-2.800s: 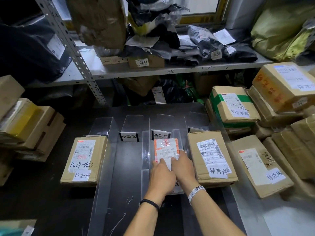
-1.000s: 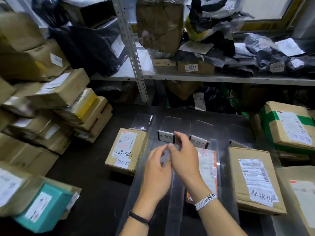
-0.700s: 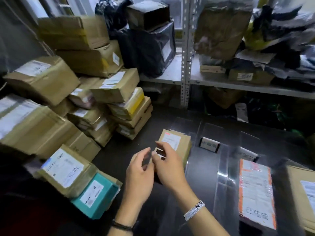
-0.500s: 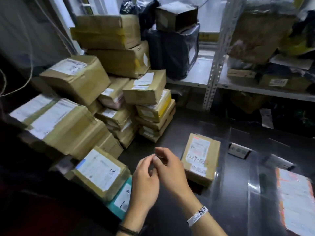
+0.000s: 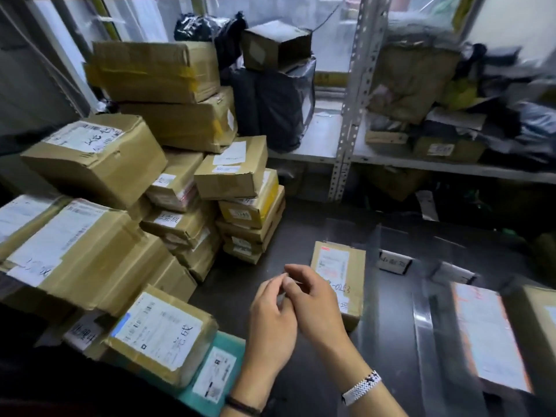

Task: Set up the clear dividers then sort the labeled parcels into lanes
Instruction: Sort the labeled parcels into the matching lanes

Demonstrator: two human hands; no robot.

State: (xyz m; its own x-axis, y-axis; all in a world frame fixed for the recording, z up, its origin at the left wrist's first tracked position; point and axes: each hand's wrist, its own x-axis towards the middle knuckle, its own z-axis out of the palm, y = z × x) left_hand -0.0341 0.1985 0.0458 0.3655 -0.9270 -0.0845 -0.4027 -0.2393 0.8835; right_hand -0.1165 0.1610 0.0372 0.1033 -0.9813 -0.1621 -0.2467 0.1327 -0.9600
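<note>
— Parcel (image 5: 340, 266) nearest the hands: which way's it lie?
— Long axis approx 12-to-6, far end tipped a hair toward 1. Sits flat on the dark tabletop (image 5: 240, 284), at 1 o'clock from the hands. In view the right hand (image 5: 317, 308) covers its near-left corner.
— Looks?
— Brown cardboard box, oblong, low, w/ glossy tape. White label on top, small red tag at the 12 end, black handwritten digits lower down.
— Dividers?
— One clear divider (image 5: 422, 320), a glossy plastic strip, also runs 12-to-6, at 3 o'clock of that box. A white lane card (image 5: 394, 262) w/ black writing stands near its far end.
— Anything past it?
— A flat parcel (image 5: 489, 335), orange-edged white label, same 12-to-6 lie. Blurred, text unreadable.
— Hands?
— The left hand (image 5: 272, 323) & right hand meet fingertip to fingertip above the table, fingers curled. Can't tell if sth tiny is pinched between them.
— Rest?
— Cardboard cartons (image 5: 180, 188) stacked at 9–10 o'clock, creased, taped, labelled. Teal box (image 5: 222, 368) at 7.
</note>
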